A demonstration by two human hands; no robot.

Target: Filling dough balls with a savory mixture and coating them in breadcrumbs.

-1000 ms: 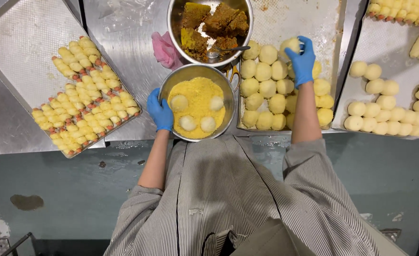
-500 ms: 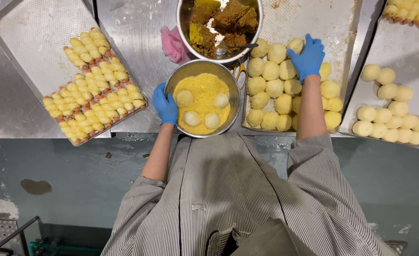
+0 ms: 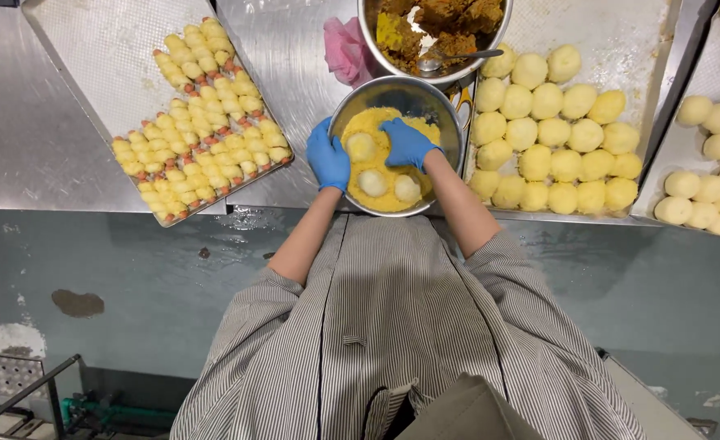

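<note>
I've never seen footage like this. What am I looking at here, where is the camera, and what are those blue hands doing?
There is no machine here: a person in a striped coat wears a camera on the head, so you look straight down at their own arms. Both hands wear blue gloves. The left hand grips the rim of a round metal bowl filled with yellow crumbs. The right hand reaches down into the crumbs, next to three pale dough balls lying in them; whether it holds anything, I cannot tell. On the steel table, to the left, sits a tray of small yellow rolls. To the right, a tray of round yellow balls. Above the bowl stands a second bowl of brown filling with a spoon, beside a pink cloth.
</note>
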